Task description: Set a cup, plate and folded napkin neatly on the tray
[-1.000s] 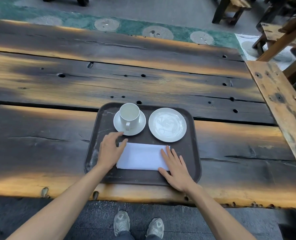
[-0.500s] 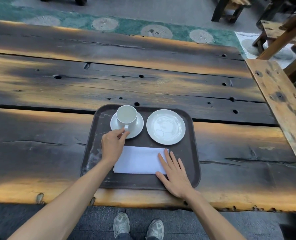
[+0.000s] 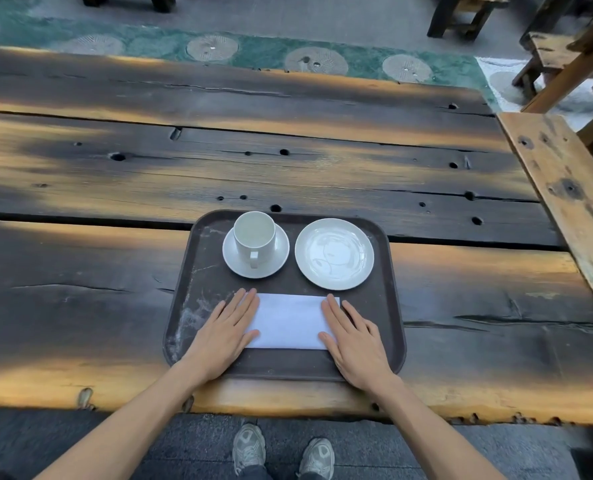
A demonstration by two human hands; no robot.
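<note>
The long dark charred-wood plank desk (image 3: 288, 161) fills most of the view, and near its front edge sits the dark brown rectangular plastic tray (image 3: 388, 306) with rounded corners. On the tray's far half, the plain white round ceramic plate (image 3: 334, 253) lies on the right. To its left is the smaller white saucer (image 3: 274, 263), just beside the plate without touching it. The white ceramic cup (image 3: 254, 235) stands upright on the saucer with its handle turned toward the person. On the tray's near half lies the white folded rectangular paper napkin (image 3: 289, 322), its long edges roughly in line with the tray's front rim.

The left hand (image 3: 224, 336) now lies flat on the napkin's left end, fingers straight and released, grasping nothing. Half a second ago its fingertips were up at the cup's handle and the saucer's near edge, so it has come back down since then. The right hand (image 3: 355, 341) lies flat on the napkin's right end, fingers straight and spread, much as in both earlier frames. The cup appears a little nearer the saucer's centre than it did a second ago.

With both palms pressing the two ends, this looks like a last smoothing and squaring of the napkin. All three items are on the tray and look orderly, so the task seems nearly complete; lifting the hands away without dragging the paper appears to be what remains.
</note>
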